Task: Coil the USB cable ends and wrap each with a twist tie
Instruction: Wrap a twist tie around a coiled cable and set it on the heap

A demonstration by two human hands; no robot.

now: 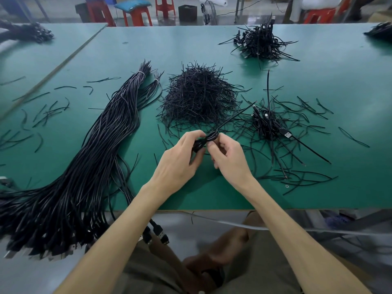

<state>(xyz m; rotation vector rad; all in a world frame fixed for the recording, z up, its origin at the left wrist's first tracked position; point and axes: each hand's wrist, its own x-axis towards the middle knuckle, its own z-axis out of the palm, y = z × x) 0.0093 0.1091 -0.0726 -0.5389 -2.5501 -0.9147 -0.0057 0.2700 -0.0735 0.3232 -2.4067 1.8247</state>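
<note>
A small coil of black USB cable (209, 139) sits between both hands, just above the green table (318, 194). My left hand (180, 162) grips the coil's left side. My right hand (229, 158) pinches the coil's right side, where a black twist tie (233, 117) crosses it and sticks out up and to the right. A heap of loose black twist ties (199, 96) lies behind the hands. To the left stretches a long bundle of uncoiled black USB cables (89, 166), its plugs hanging over the front edge.
Tied cable coils lie in a small pile (269, 124) to the right and a larger pile (261, 42) at the back right. Stray ties are scattered over the table. Red stools (137, 15) and a fan stand beyond the far edge.
</note>
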